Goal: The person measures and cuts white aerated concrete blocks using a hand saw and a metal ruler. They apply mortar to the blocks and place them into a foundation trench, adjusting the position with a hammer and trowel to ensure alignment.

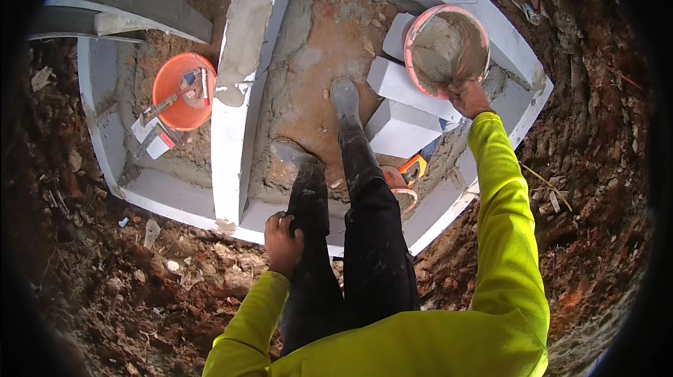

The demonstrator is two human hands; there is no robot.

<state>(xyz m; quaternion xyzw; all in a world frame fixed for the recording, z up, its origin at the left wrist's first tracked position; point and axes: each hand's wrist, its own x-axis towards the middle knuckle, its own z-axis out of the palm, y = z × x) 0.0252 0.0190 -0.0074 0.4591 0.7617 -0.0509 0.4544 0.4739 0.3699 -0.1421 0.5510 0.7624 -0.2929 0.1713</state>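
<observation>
Although it stands well apart from both hands, the round orange plastic bucket (168,75) beyond and left of the left hand has a wooden-handled tool (167,105) across its near rim. Between that bucket and the right hand runs a long white-sided wall coated on top with grey mortar (231,131). Nearer, the bare left hand (284,245) rests at the knee, fingers loosely bent, nothing seen in it. Past it stand the grey rubber boots (347,100). Left of the right hand, and a little nearer, lie pale rectangular blocks (405,128), with a small orange-red bucket (391,178) and a tool with a yellow-orange handle (420,163) below them.

Just beyond the right hand (470,98) is the large pinkish-orange bucket (409,51), holding wet grey mortar (436,49). That hand's fingers are bent in at the near rim; whether they close on the rim itself or on a handle inside, I cannot tell.

To handle the mortar well, a firm, low grip seems best, with the pull kept in line with the forearm so the bucket does not tip. The outstretched right arm gives poor leverage, so the unoccupied left hand could usefully brace the opposite rim.
</observation>
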